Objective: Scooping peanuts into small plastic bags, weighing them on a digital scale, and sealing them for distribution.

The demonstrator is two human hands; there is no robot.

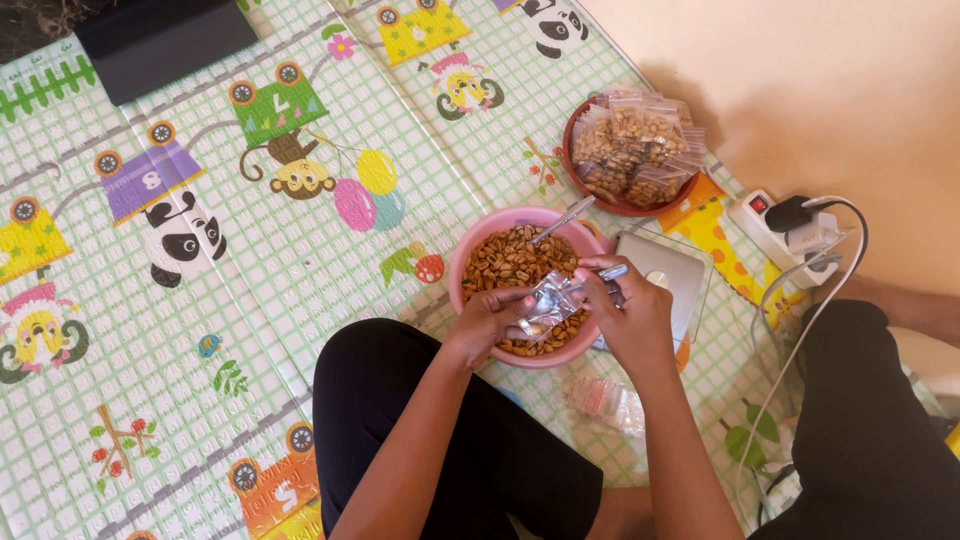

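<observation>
Head view. Left hand (492,322) pinches a small clear plastic bag (550,303) — glossy, crinkled — over a round pink plastic bowl (478,243) of brown nuts (510,262). Right hand (632,318) is closed on a metal spoon (610,272) at the bag's mouth. A second spoon (565,217) rests in the bowl. Surface: a cartoon-printed floor mat (200,330) beside a cream wall (800,80). Behind — a red bowl (574,125) of filled packets (630,145), a flat grey scale (672,272), a white power strip (765,225), spare empty bags (605,398).

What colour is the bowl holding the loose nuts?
Pink; the bowl shows best in the head view.
</observation>
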